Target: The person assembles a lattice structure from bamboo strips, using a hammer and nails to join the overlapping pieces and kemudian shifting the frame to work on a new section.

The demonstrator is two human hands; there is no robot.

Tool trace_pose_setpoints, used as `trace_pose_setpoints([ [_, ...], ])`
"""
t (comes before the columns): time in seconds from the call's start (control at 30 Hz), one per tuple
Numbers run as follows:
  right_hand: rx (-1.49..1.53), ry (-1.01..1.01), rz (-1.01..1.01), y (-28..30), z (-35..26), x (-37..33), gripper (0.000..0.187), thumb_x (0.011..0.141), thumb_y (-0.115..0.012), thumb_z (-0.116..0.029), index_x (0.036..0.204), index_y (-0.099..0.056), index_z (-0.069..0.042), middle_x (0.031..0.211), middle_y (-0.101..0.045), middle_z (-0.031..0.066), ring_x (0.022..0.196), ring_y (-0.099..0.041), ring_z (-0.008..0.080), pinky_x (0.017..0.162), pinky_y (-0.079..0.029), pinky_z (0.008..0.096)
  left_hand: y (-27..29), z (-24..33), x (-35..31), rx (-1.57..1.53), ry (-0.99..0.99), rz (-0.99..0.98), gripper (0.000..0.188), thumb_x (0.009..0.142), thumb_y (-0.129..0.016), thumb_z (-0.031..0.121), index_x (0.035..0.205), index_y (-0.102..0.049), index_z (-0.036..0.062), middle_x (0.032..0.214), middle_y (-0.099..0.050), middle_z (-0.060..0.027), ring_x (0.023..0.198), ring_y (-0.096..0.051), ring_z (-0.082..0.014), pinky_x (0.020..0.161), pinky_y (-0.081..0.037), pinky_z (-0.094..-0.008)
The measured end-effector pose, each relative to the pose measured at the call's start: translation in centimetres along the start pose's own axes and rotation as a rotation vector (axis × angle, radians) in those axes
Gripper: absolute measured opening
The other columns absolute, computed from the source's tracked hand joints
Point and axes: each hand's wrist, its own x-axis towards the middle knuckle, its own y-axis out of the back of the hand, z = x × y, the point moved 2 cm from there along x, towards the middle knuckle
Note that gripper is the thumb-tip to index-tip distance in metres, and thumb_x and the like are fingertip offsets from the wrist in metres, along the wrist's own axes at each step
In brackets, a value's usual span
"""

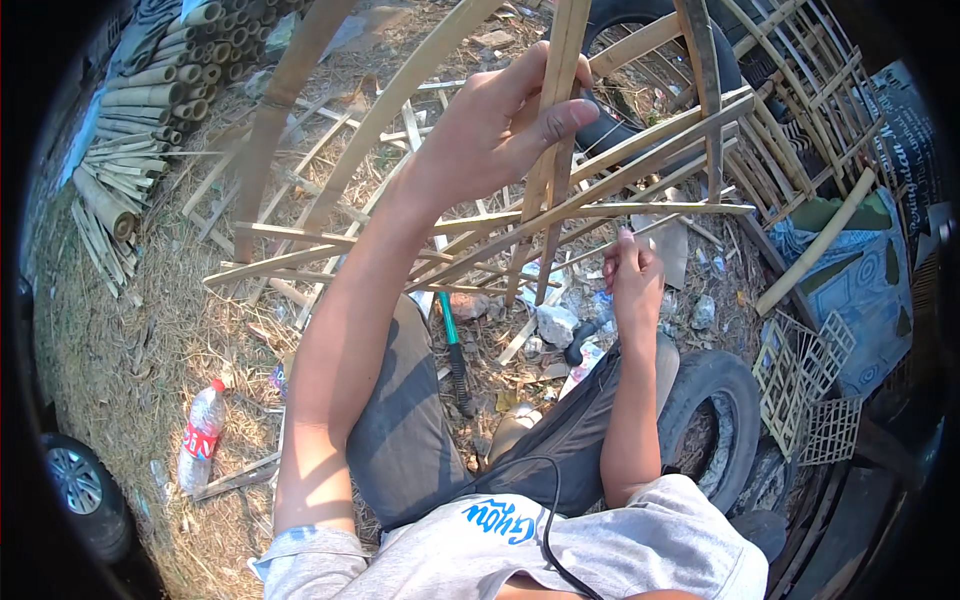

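Note:
In front of me stands a lattice frame of bamboo slats (600, 198), with crossing strips and upright slats. My left hand (490, 135) reaches up to its top and is closed round an upright bamboo slat (540, 180), thumb on the near side and fingers partly behind. Below the frame's near edge, my right hand (636, 285) is closed with the thumb up, near the crossing strips. What it grips, if anything, is too small to make out. Between my knees lies a tool with a green and black handle (452, 345); its head is hidden.
Stacked bamboo poles (150, 95) lie at far left. A plastic bottle (203, 435) with a red cap lies on dry grass, near a car wheel (85, 495). Tyres stand behind the frame and beside my right leg (715, 400). Bamboo lattices (820, 370) and blue cloth (860, 290) lie at right.

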Motion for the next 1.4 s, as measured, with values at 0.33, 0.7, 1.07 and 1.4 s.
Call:
trace_pose_setpoints([
  [0.33,0.659,-0.874,-0.447,-7.8,14.0,2.0,0.061,0.105,-0.038,-0.056,0.141,-0.033,-0.007,0.122,-0.05,0.0301,0.107,-0.061,0.0439,0.086,-0.058,0.0503,1.7,-0.2,-1.1,0.063,0.009,0.149,0.03,0.101,-0.062,0.033,0.121,-0.061,0.0106,0.098,-0.066,0.0001,0.093,-0.062,-0.0098,0.082,-0.05,-0.0321],
  [0.7,1.164,-0.971,-0.067,-7.3,22.4,4.9,0.032,0.096,-0.051,-0.007,0.117,-0.037,0.013,0.106,-0.042,0.0194,0.084,-0.052,0.0259,0.076,-0.055,0.0408,1.1,1.2,-0.9,-0.056,0.009,0.063,0.029,0.1,-0.062,0.031,0.118,-0.058,0.0077,0.094,-0.07,-0.0077,0.086,-0.071,-0.0195,0.076,-0.055,-0.0378],
  [1.07,1.193,-0.655,0.397,0.7,21.2,7.0,0.006,0.079,-0.046,-0.01,0.076,-0.041,-0.009,0.067,-0.035,0.0038,0.055,-0.038,0.018,0.059,-0.045,0.0332,-1.5,1.2,-1.2,0.017,-0.275,0.052,0.032,0.1,-0.059,0.037,0.108,-0.05,0.0067,0.064,-0.055,-0.0104,0.057,-0.061,-0.0315,0.055,-0.043,-0.043],
  [1.4,1.313,-0.16,0.687,8.2,15.1,6.0,0.014,0.079,-0.042,-0.018,0.068,-0.04,-0.009,0.054,-0.039,0.0016,0.039,-0.039,0.0127,0.04,-0.043,0.0242,-0.8,2.2,-1.6,-0.219,-0.128,-0.042,0.044,0.101,-0.057,0.045,0.11,-0.035,0.0085,0.058,-0.054,-0.0109,0.053,-0.061,-0.0243,0.05,-0.04,-0.0407],
])
